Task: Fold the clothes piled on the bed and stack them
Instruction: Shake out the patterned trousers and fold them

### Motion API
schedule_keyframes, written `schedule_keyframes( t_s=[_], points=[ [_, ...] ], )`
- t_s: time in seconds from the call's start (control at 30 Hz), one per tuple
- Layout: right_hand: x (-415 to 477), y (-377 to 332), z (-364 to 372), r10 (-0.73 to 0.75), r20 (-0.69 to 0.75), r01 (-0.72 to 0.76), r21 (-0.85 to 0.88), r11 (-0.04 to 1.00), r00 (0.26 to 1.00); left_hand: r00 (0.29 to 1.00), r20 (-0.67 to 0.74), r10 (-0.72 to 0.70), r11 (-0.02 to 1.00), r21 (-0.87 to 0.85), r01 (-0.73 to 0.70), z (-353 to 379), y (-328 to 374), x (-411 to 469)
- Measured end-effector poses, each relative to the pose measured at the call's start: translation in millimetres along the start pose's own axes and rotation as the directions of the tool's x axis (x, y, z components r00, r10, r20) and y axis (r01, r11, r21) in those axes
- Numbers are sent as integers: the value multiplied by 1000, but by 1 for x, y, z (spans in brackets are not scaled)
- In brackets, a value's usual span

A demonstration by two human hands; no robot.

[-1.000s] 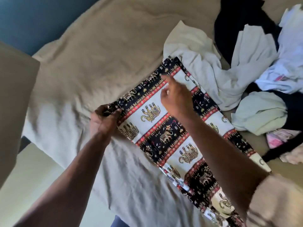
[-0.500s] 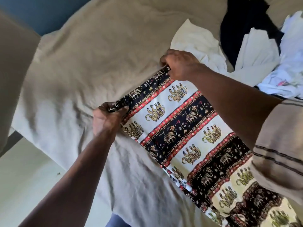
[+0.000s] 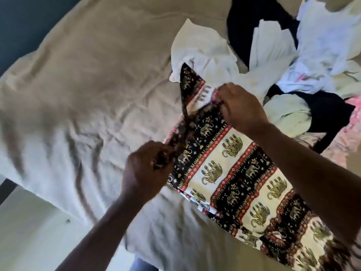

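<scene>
An elephant-print garment point(image 3: 230, 173) in black, cream and red bands lies stretched diagonally across the beige bedspread point(image 3: 88, 94). My left hand point(image 3: 144, 171) grips its near top corner, bunched in the fist. My right hand point(image 3: 240, 106) pinches the far top edge, and a loose flap of the cloth sticks up beyond it. The top end is lifted off the bed between both hands; the rest lies flat toward the lower right.
A heap of unfolded clothes lies at the upper right: a white shirt point(image 3: 207, 53), a black garment point(image 3: 254, 22), pale white pieces point(image 3: 324, 44), a light green item point(image 3: 287, 114) and pink fabric point(image 3: 349, 130). The bed's edge and pale floor point(image 3: 29, 237) are at lower left.
Both hands have drawn closer together and pulled the garment's top edge up and toward me; a corner flap now stands free behind my right hand.
</scene>
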State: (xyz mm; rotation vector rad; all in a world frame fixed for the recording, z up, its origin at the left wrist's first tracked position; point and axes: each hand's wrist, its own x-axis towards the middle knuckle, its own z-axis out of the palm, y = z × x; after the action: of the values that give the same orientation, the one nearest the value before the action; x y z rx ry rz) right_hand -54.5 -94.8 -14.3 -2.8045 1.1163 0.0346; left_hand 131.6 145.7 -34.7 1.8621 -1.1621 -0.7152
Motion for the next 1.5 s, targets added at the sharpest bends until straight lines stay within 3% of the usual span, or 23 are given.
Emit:
schedule_keyframes(
  t_s=[0.1,0.17,0.27,0.33,0.43,0.53,0.6,0.67,0.7,0.77,0.8,0.83,0.87,0.93,0.97,1.03,1.1,1.17,1.2,1.23,1.3,1.4,1.5],
  points=[
    [-54,33,22,131,72,-137,94,986,989,968,167,190,956,192,-220,44,-4,-25],
    [-78,38,39,304,55,-309,225,924,951,944,270,191,923,278,-266,68,-12,-38],
    [-90,30,65,654,-64,-563,449,694,754,942,313,125,889,386,-246,90,-20,-51],
    [-91,16,71,757,-127,-592,546,593,641,946,308,102,875,425,-233,94,-23,-58],
    [-75,-11,61,624,-161,-462,538,705,765,943,322,87,845,478,-241,96,-23,-61],
    [-46,-41,63,298,-42,-271,311,911,954,929,359,89,827,493,-270,95,-24,-56],
    [-28,-49,67,223,112,-239,168,956,968,918,383,100,828,480,-290,92,-24,-52],
    [-18,-46,66,325,-2,-310,301,902,946,914,385,126,839,450,-305,91,-25,-48],
    [-19,-42,64,485,-63,-405,463,788,872,913,383,139,845,436,-311,89,-25,-46],
    [-30,-28,64,838,48,-564,760,322,543,911,388,144,852,419,-313,89,-23,-43],
    [-39,-21,65,915,154,-554,828,87,374,909,393,141,853,418,-313,90,-22,-41],
    [-49,-15,68,937,231,-532,845,-59,263,907,400,130,852,423,-309,91,-21,-40],
    [-57,-11,71,938,271,-530,839,-122,214,902,415,119,848,431,-309,91,-19,-40],
    [-64,-5,71,955,242,-537,836,-113,174,882,463,86,833,452,-318,91,-16,-39],
    [-62,-4,68,971,154,-539,842,-33,182,880,471,67,832,460,-309,88,-12,-36],
    [-57,-3,62,942,-163,-623,714,319,294,899,436,40,871,425,-245,82,-5,-29],
    [-50,-4,60,752,-384,-615,433,659,535,970,229,78,897,409,-168,76,-2,-21],
    [-39,-8,58,473,-296,-372,338,865,830,1000,-15,17,896,444,-8,70,-5,-12],
    [-32,-9,57,338,-161,-269,342,900,927,995,-60,-81,894,438,99,66,-10,-6],
    [-27,-11,57,226,-16,-208,332,920,974,979,-37,-200,885,421,197,64,-15,-1],
    [-23,-17,61,172,128,-202,277,939,977,934,141,-330,875,416,246,60,-24,7],
    [-50,-40,69,224,-33,-204,294,934,974,881,347,-321,892,423,158,51,-29,11],
    [-114,-80,86,-87,11,81,287,954,996,830,426,-360,909,360,209,38,-34,23]
  ],
)
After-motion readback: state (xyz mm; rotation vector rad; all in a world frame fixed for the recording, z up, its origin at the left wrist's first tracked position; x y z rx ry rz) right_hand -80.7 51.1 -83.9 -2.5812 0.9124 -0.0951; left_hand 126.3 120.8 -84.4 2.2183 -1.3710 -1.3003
